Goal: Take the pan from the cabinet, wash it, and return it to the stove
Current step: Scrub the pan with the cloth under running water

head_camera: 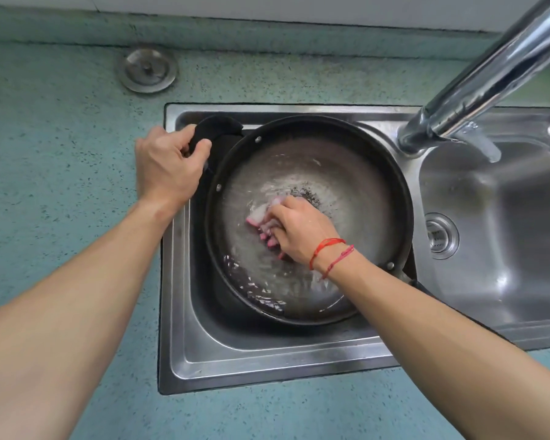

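Your left hand (169, 168) curls round the handle (215, 128) to steady the pan (375, 185) in the left sink basin (267, 360) while your right hand (299, 231) pinches a pink cloth (261, 223), scrubbing its wet floor.

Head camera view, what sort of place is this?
Most likely a home kitchen. A stainless double sink sits in a speckled teal countertop under a chrome faucet, and the right hand scrubs a pan in the left bowl with a pink cloth while the left hand grips its handle.

Black pan (362, 173), pink cloth (257, 222) (speckled teal counter (61, 138)).
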`<state>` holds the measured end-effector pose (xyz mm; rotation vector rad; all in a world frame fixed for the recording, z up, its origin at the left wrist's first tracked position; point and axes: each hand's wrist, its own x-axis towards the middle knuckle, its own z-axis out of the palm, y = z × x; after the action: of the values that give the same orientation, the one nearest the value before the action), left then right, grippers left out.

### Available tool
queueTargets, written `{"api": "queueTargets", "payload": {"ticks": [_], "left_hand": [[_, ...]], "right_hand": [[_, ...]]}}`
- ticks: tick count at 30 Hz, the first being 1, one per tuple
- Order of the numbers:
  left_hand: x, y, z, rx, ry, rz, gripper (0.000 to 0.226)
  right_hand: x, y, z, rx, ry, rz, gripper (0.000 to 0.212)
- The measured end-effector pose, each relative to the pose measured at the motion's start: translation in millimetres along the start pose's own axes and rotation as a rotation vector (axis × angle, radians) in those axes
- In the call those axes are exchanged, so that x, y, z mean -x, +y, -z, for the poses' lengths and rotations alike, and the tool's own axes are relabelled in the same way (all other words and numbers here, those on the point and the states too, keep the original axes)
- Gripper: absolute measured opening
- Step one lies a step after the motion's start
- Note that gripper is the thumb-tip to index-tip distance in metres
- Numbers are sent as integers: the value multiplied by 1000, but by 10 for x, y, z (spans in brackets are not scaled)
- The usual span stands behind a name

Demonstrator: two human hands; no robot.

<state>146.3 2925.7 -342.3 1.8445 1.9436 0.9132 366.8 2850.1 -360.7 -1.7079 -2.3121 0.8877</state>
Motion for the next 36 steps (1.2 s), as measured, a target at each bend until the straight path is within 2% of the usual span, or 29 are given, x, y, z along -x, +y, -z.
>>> {"api": "queueTargets", "payload": {"ticks": [4, 5, 8, 10, 13, 18, 22, 25, 31, 36], "left_hand": [[-1, -48, 19, -27, -17, -16, 36], [0, -57, 31, -28, -14, -22, 36], [0, -72, 49, -30, -15, -28, 35], [-1, -77, 47, -36, -13, -21, 33], [1, -87, 38, -38, 3, -18, 31], [19, -64, 40, -58, 28, -39, 35], [15, -81, 31, -59, 41, -33, 33], [6, -99, 22, -63, 49, -15, 32], [17, -79, 40, -55, 50, -38, 32], [15, -92, 32, -68, 46, -36, 35]], "right_hand": [[-160, 201, 172, -33, 55, -137, 12], [-171, 282, 224, 13, 67, -160, 10], [-72, 459, 356, 275, -6, -234, 27], [39, 484, 394, 322, -39, -237, 33], [199, 439, 390, 350, -82, -242, 31], [493, 358, 283, 352, -141, -174, 22], [588, 262, 107, 319, -151, -69, 33], [473, 193, -15, 338, -87, 20, 43], [-36, -38, -91, 389, 92, 159, 37], [-286, 149, 179, 612, 132, 95, 43]]}}
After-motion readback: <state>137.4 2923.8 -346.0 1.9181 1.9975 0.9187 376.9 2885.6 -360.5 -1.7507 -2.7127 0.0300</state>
